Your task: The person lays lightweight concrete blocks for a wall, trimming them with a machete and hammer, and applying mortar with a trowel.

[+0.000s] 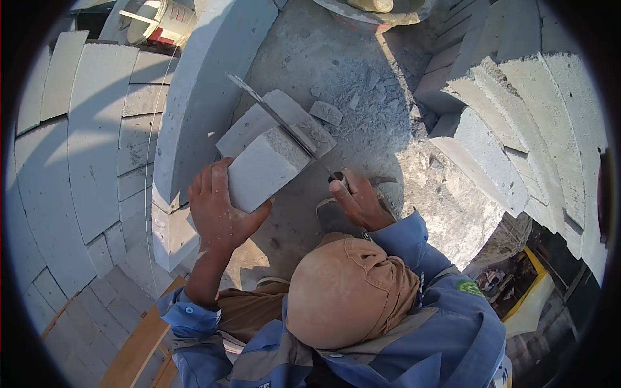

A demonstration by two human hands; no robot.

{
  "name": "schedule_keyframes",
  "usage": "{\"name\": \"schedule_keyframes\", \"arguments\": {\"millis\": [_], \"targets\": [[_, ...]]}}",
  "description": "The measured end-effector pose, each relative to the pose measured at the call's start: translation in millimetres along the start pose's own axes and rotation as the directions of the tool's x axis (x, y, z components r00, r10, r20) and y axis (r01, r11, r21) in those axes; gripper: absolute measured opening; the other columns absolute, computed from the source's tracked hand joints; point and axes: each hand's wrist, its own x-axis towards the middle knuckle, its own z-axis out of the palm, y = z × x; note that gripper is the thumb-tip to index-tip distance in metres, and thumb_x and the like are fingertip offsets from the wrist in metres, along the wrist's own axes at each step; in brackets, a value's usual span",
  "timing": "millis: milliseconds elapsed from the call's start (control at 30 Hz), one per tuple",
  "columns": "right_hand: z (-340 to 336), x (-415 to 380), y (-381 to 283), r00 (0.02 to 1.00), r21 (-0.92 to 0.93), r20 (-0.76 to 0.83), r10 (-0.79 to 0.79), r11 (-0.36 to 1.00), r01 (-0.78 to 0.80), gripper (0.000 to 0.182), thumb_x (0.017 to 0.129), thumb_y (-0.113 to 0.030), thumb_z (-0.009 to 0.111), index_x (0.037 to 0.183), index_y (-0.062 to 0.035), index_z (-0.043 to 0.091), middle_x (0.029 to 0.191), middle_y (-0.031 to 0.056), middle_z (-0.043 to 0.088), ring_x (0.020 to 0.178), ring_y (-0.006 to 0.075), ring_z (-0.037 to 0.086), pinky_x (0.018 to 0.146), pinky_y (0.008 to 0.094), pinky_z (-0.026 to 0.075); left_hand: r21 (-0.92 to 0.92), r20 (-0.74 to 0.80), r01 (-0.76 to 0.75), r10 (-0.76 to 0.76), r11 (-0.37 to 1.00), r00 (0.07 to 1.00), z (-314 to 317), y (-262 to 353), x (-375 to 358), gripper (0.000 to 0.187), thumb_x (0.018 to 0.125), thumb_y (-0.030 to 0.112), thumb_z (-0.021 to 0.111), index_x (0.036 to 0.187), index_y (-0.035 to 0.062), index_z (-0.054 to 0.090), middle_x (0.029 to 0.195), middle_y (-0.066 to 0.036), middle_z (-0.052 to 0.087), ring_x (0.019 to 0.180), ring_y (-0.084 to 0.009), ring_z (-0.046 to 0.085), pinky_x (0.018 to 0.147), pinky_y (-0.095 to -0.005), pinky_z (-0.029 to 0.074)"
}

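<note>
Step in hand, as I read it: sawing light grey rectangular block [265,169], which sits on flat grey slab [252,126] left of centre. Next stroke looks to call for steady block, straight blade. I have left hand [226,210] spread wide, gripping block's near-left end between thumb and fingers. Right hand [359,200] closed round black handle of long thin saw [283,123], blade slanting far left. Cut depth: can't tell.
</note>
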Motion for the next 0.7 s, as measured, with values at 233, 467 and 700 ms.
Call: {"name": "schedule_keyframes", "arguments": {"millis": [233,467,700], "targets": [[2.4,23.6,56.8,0.999,-0.091,-0.004,0.038,0.995,-0.038,0.059,0.102,-0.057,0.05,0.097,0.0022,0.055,0.069,0.0178,0.056,0.063,0.0318,0.056,0.062,0.0451,0.043,0.017,-0.034,-0.008,0.009,1.0,0.999,0.0,-2.0,6.0,0.079,0.06,0.039,0.086,0.124,0.0072,0.054,0.111,-0.012,0.058,0.102,-0.0322,0.056,0.088,-0.0459,0.041],[8.4,6.3,3.2,0.995,0.19,-0.001,-0.102,0.977,0.1,0.06,0.101,-0.058,0.052,0.097,0.0019,0.055,0.068,0.0148,0.053,0.065,0.0226,0.052,0.062,0.0426,0.043,0.019,-0.016,-0.003,0.003,1.0,1.0,-2.4,0.2,-0.9,0.08,0.059,0.039,0.086,0.125,0.0073,0.054,0.112,-0.012,0.059,0.104,-0.0323,0.057,0.089,-0.046,0.041],[6.9,-6.9,5.8,0.999,0.116,0.037,0.02,0.993,-0.024,0.06,0.102,-0.056,0.051,0.098,0.0031,0.055,0.07,0.0187,0.054,0.066,0.0264,0.054,0.064,0.043,0.044,0.005,-0.03,0.012,-0.011,1.0,0.999,3.1,-0.5,-1.8,0.083,0.059,0.039,0.087,0.128,0.0059,0.053,0.113,-0.015,0.058,0.105,-0.0353,0.056,0.09,-0.0486,0.044]]}}
